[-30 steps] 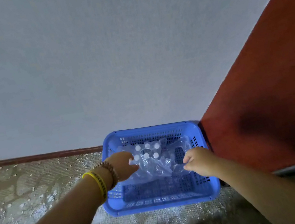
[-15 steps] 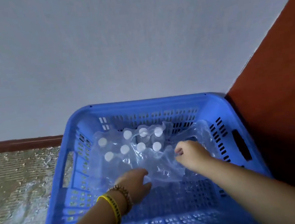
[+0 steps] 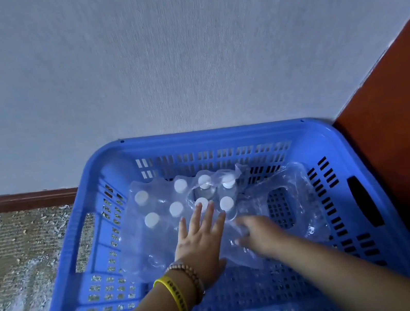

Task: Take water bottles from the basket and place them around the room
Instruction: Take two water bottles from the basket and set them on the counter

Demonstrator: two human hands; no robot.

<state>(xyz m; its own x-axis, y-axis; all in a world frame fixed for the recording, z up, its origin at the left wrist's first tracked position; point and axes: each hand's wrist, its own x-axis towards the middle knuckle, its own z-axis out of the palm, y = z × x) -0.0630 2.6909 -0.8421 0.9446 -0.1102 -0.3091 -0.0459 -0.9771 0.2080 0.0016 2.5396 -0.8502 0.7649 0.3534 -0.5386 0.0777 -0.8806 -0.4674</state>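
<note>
A blue slotted plastic basket [image 3: 211, 138] stands on the floor against the wall. Inside it, several clear water bottles with white caps [image 3: 163, 211] stand upright in torn clear shrink wrap [image 3: 294, 194]. My left hand [image 3: 199, 240], with a yellow band and a bead bracelet on the wrist, lies flat with straight fingers on the pack, fingertips at the front caps. My right hand [image 3: 259, 233] is blurred and sits in the loose wrap just right of the bottles; its fingers seem to hold the film.
A pale wall [image 3: 181, 50] rises directly behind the basket. A red-brown panel [image 3: 409, 121] stands close on the right. A dark skirting board [image 3: 16, 201] and a rough, debris-strewn floor [image 3: 14, 268] lie to the left.
The view has closed in on the basket. My left hand opened and slid forward onto the bottles. My right hand moved down and toward me in the wrap.
</note>
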